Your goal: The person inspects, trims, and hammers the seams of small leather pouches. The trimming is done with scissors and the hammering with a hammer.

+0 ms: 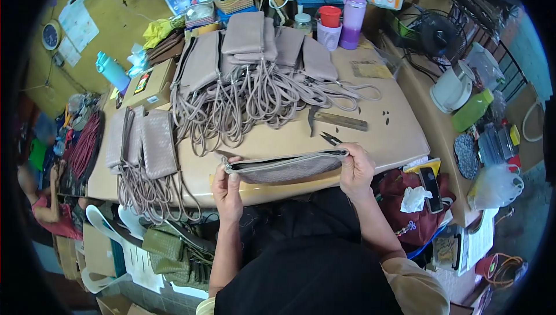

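Observation:
Between both hands, at the table's front edge, a taupe zipper pouch [286, 169] is stretched out sideways with its dark zipper line facing up. My left hand [227, 194] pinches the pouch's left end, near a small metal fitting. On the other end, the fingers of my right hand [357, 170] are closed round the corner. Just beyond the right hand lie dark-tipped snips [331, 139], partly hidden by the pouch. Behind them rests a hammer [341, 121] with a wooden handle.
Stacked taupe pouches [246, 37] with looped straps cover the table's back; a smaller pile [157, 144] lies left. A purple bottle [352, 19] and a red cup [330, 17] stand behind. At right are a kettle [453, 88] and maroon bag [405, 202]. Another person [55, 211] sits far left.

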A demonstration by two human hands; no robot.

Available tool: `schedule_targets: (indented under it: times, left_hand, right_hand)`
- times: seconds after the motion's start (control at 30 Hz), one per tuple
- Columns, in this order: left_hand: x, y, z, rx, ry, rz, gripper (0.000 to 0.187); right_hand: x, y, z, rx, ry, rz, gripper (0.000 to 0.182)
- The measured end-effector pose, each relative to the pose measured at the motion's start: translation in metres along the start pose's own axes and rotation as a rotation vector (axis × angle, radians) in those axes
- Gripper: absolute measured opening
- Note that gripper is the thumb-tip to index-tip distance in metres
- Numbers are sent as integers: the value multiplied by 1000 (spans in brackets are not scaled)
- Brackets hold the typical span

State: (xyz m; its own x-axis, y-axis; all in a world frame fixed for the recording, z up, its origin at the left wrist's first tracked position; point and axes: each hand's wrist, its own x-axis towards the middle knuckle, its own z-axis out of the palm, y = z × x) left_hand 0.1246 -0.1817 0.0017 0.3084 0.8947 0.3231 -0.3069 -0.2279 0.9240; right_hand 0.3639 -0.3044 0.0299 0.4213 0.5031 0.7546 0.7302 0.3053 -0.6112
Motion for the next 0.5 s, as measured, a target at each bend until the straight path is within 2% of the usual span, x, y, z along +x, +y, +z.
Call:
schedule_targets:
  times: [0.1,0.2,0.27,0.3,0.33,0.4,0.47,0.5]
  left_hand:
    - [1,3,-3,24,13,27,35]
    - [5,20,-5,53,97,-72,34]
    - [16,36,-8,967,79,153,27]
    - [21,48,-4,1123,208,319,22]
    - [28,51,-5,1120,247,387,22]
    - [29,70,24,759,69,306,19]
    - [37,80,48,688,-263,487,16]
    - [45,87,58,676,-369,508,20]
  right_hand:
    - [1,-4,0,-8,0,-36,9]
    - [0,-12,3,82,-37,67,9]
    - [-1,-15,7,52,-29,83,10]
    - [-2,-16,10,56,-32,85,10]
    - [-3,-17,15,66,-60,97,10]
    - [-2,-18,25,92,-90,105,10]
    - [3,-21,33,129,-166,22,8]
    - [6,-22,36,141,-172,20,8]
